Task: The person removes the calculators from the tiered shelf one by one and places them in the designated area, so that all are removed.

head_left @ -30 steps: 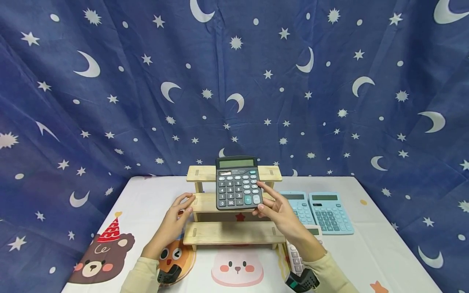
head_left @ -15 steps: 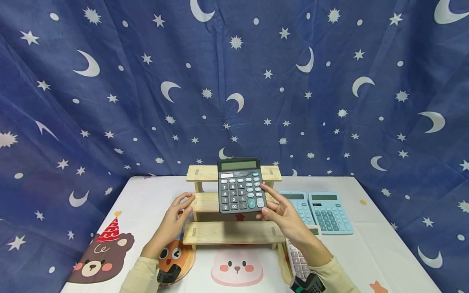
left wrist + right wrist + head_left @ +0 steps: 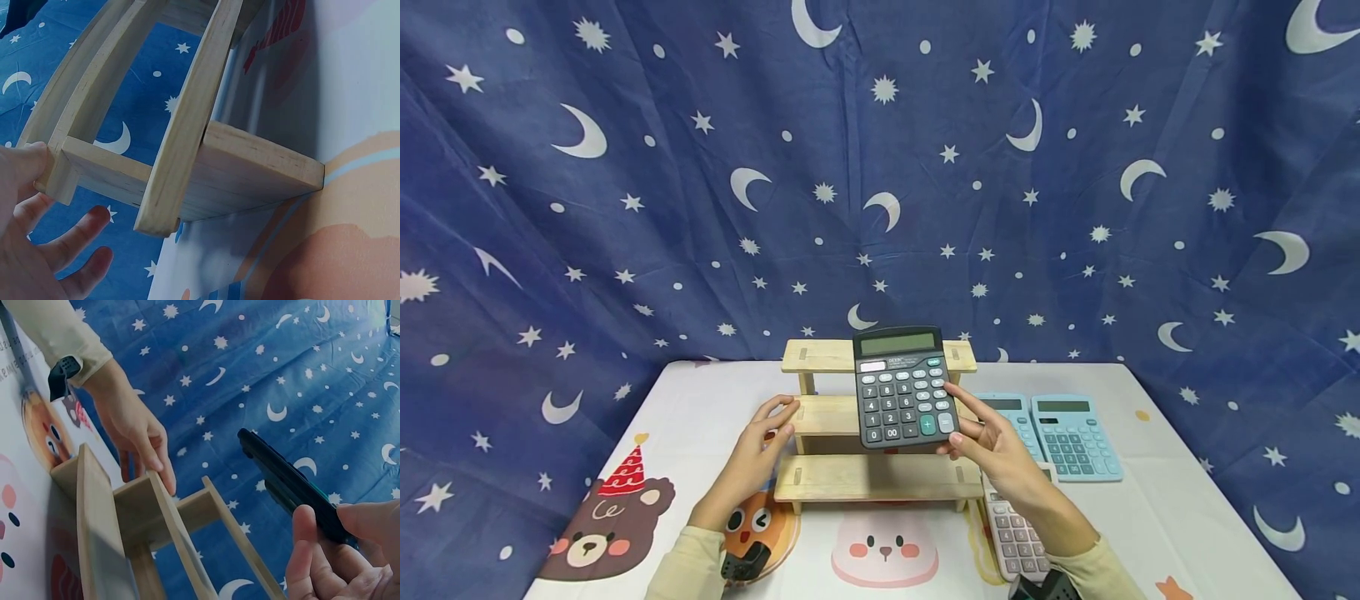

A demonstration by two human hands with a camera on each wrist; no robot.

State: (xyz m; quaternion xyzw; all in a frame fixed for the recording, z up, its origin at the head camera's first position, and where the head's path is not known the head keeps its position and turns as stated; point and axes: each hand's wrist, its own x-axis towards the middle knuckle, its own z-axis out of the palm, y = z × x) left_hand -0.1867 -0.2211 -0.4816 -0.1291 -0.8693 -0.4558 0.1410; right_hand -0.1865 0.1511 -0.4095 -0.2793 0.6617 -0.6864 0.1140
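Note:
My right hand (image 3: 1000,454) holds a black calculator (image 3: 901,392) by its lower right corner, thumb on the key side. The calculator is tilted up, screen at the top, in front of a three-step wooden stand (image 3: 880,477). In the right wrist view the calculator (image 3: 294,481) appears edge-on, apart from the stand. My left hand (image 3: 754,446) pinches the left end of the stand's middle board, seen in the left wrist view with thumb and forefinger at the board (image 3: 62,169) and the other fingers spread below.
Two light blue calculators (image 3: 1077,439) lie side by side right of the stand. A pale pink calculator (image 3: 1018,537) lies nearer, partly under my right forearm. The white cloth (image 3: 1180,508) has cartoon prints. A blue star-and-moon curtain (image 3: 880,167) hangs behind the table.
My right hand has moved slightly right and down, toward me, carrying the black calculator with it. The left hand has stayed at the middle board.

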